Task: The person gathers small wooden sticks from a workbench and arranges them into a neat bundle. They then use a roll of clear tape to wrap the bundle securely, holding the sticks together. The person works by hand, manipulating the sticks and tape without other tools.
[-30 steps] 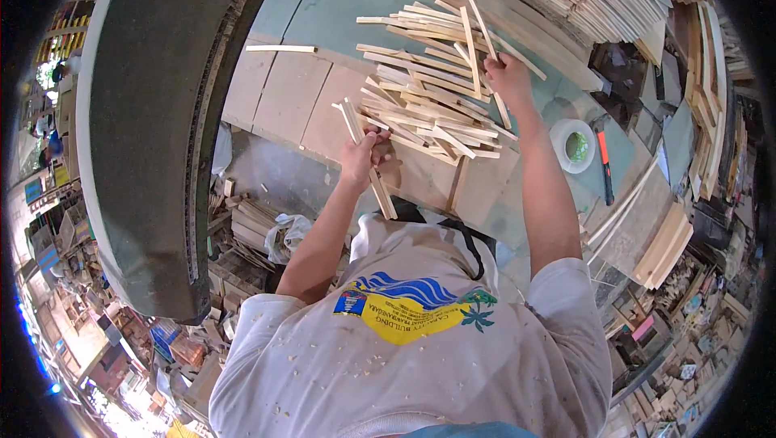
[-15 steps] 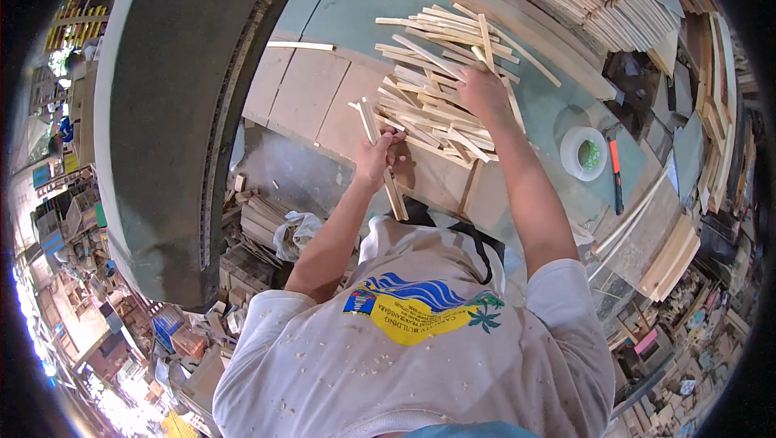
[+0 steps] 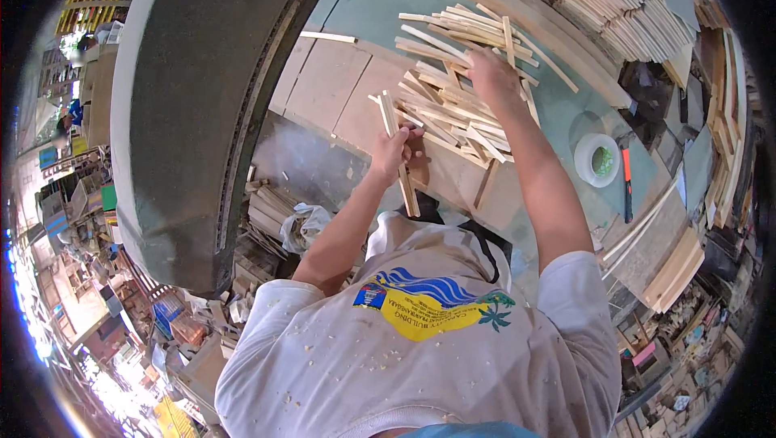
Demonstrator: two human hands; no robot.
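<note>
My left hand [image 3: 391,153] is closed round a few slim wooden strips [image 3: 410,191], held together in front of my belly at the table's near edge. Beyond it, a loose pile of pale wooden strips [image 3: 436,107] lies criss-crossed on the table. My right hand [image 3: 493,78] reaches over the pile's right part, fingers bent round the end of a wooden strip [image 3: 432,40] that points up and left. Its fingertips are partly hidden by the hand itself.
A large grey-green machine body [image 3: 210,115] rises at the left. One strip [image 3: 327,36] lies apart near it. To the right are a roll of tape [image 3: 596,159] and an orange-and-black cutter [image 3: 626,183]. Stacked thin boards [image 3: 602,2] stand at the far right.
The whole view has shifted, moving the scene slightly right. My right hand and its strip have moved a little left over the pile. My left hand keeps its strips.
</note>
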